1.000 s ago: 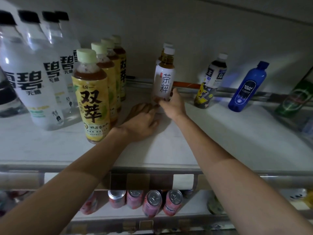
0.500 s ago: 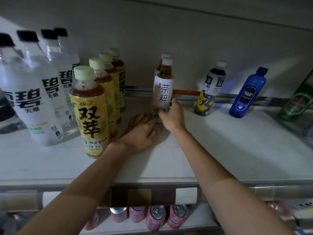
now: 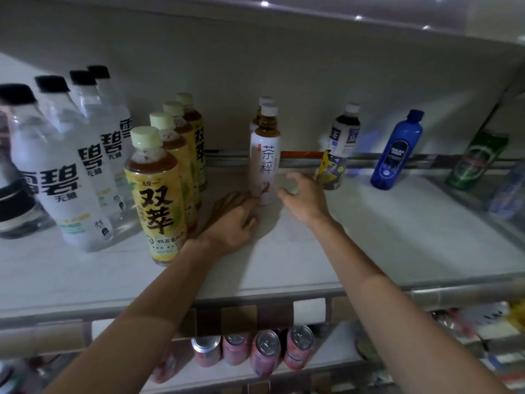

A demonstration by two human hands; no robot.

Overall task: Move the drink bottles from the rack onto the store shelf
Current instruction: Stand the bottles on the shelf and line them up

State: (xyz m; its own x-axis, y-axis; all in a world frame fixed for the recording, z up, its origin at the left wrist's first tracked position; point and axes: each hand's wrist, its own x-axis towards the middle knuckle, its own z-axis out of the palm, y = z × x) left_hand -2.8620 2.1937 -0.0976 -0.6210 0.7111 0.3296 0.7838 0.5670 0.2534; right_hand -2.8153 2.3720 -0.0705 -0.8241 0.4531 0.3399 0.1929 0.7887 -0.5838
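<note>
One tea bottle (image 3: 265, 163) upright on shelf (image 3: 397, 237) between left hand (image 3: 230, 220), right hand (image 3: 304, 197).

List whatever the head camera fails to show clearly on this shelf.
1. Rear tea bottle: head view, only cap and a sliver show; the front tea bottle hides the rest.
2. Green can: head view, blurred, label unreadable.
3. Dark bottle: head view, cut off by the left edge.
4. Left hand: head view, dim; fingertip contact with the front tea bottle unclear.
5. Pink cans: head view, labels too blurred to read.
</note>
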